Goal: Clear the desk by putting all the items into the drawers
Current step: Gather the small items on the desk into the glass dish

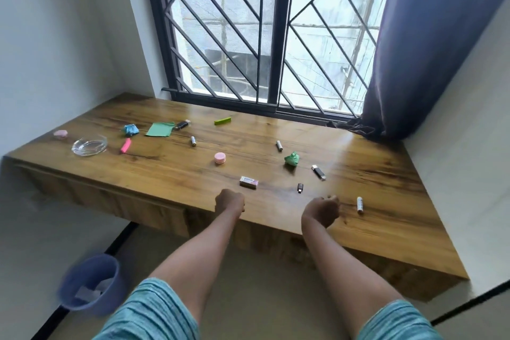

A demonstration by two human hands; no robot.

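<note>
- The left hand (pixel 230 200) is balled into a fist at the desk's (pixel 380 232) near edge, just short of the eraser (pixel 249 182). The right hand (pixel 323 208) is curled too, between the adapter (pixel 300 188) and the near battery (pixel 359 204). Nothing shows in either, though the palms face away.
- Every item lies on the desktop and the drawers (pixel 124 203) under the near edge look closed, so the clearing seems barely begun.
- The sensible first move is to pull a drawer out, then take what lies nearest: eraser, adapter, near battery.
- The battery will likely roll, so grip it across its length. The adapter is small and calls for a fingertip pinch.
- Mid-desk sit a pink cap (pixel 220 158), a green wad (pixel 292 159), a USB stick (pixel 318 172) and a second battery (pixel 279 145).
- Toward the far left corner are an ashtray (pixel 89 144), which looks like glass and wants a steady two-sided hold, plus a blue wad (pixel 130 130), a green sheet (pixel 159 129) and a third battery (pixel 193 141).
- Nothing on the desk blocks the reach. A curtain (pixel 414 36) pools at the far right corner, and a bin (pixel 89 284) stands on the floor near the left drawer front — it may crowd an opened drawer.
</note>
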